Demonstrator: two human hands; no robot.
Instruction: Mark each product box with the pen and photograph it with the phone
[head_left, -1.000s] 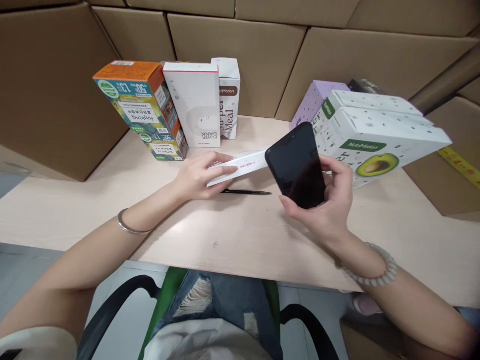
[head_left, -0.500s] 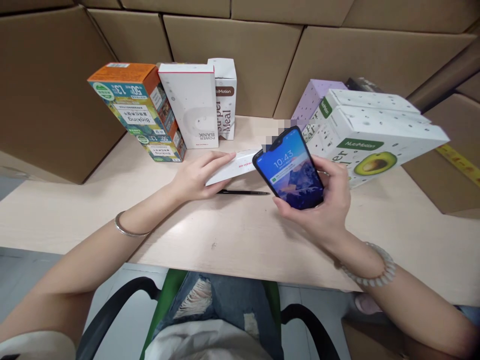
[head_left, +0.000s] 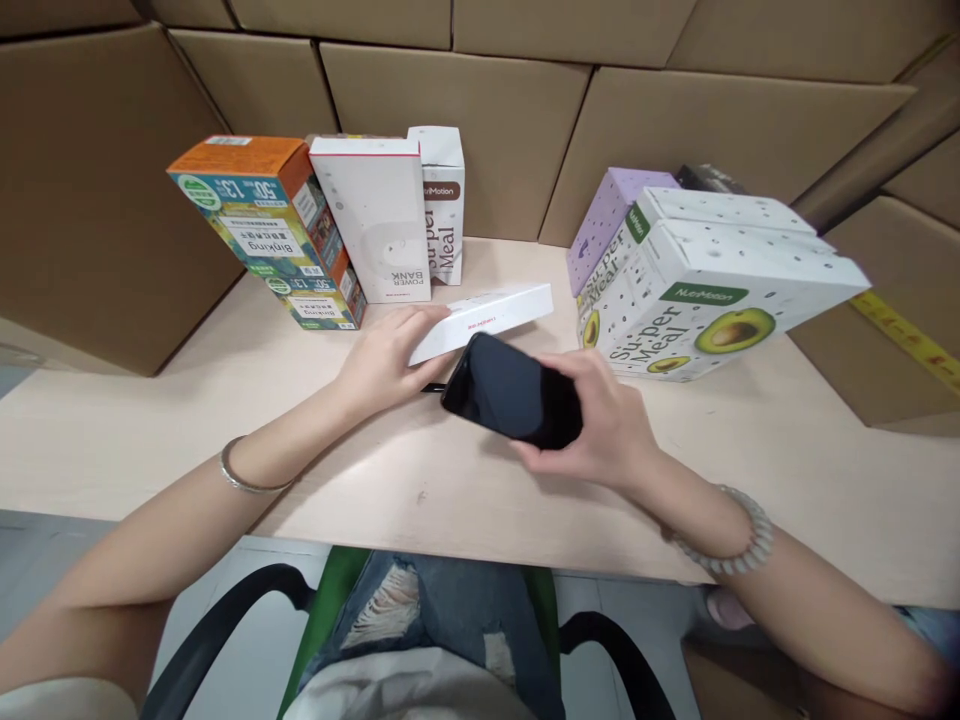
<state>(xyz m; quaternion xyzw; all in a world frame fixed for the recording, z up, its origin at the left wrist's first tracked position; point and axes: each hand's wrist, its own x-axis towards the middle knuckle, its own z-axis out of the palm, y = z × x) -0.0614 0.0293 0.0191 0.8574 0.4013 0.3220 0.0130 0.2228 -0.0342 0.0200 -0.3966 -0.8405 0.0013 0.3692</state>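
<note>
Had swung the phone [head_left: 514, 395], clamped in the right grip [head_left: 611, 420], toward eight o'clock over the bench [head_left: 465, 515], with a dark screen, lit half a second earlier. Hid most of the pen [head_left: 433, 387] at its nine o'clock. Kept the left grip [head_left: 382, 360] closed on the slim white box [head_left: 487, 318] at eleven. Uncovered more of the avocado cartons [head_left: 720, 280] beyond, at two.

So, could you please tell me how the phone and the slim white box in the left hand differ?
The phone is black with rounded corners; the slim white box has red lettering and squarer corners.
The right hand holds the phone; the left hand holds the slim white box, farther from the camera.
Both are thin and oblong.
</note>
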